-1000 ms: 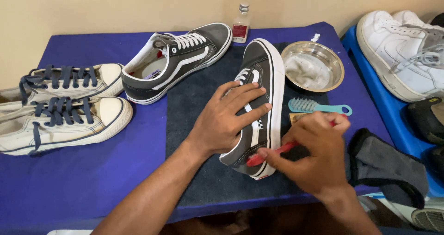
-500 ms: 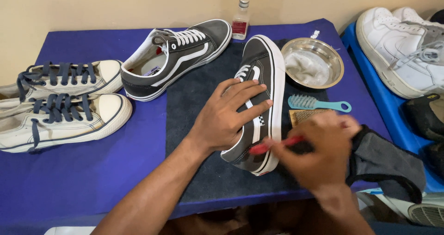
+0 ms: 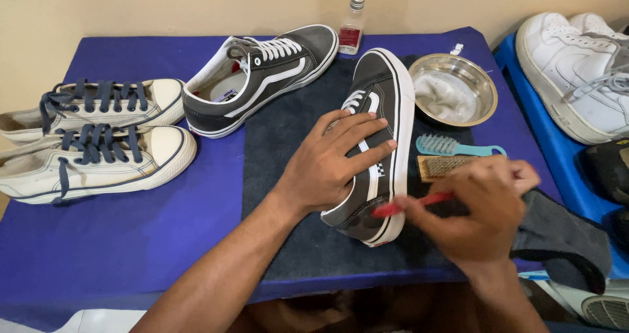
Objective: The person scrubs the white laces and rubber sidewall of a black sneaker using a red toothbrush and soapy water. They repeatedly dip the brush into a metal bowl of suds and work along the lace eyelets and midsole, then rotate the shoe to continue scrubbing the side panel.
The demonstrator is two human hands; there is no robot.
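Observation:
A dark grey sneaker with a white stripe and white sole (image 3: 386, 84) lies on its side on a dark mat (image 3: 282, 136). My left hand (image 3: 334, 159) presses flat on its upper and holds it in place. My right hand (image 3: 481, 212) grips a red brush (image 3: 409, 205), whose head touches the white sole edge near the heel. The right hand is blurred. The matching grey sneaker (image 3: 262, 77) stands upright further back on the blue table (image 3: 98, 241).
Two cream sneakers with navy laces (image 3: 92, 143) lie at the left. A steel bowl (image 3: 488, 104) with foamy liquid, a teal brush (image 3: 458, 148), a wooden brush (image 3: 442, 166), a small bottle (image 3: 352, 28) and a grey cloth (image 3: 567, 241) surround the mat. White shoes (image 3: 576, 71) sit on a blue shelf.
My right hand has slid the red brush back and forth along the sole edge near the heel. My left hand and the sneaker have stayed put.

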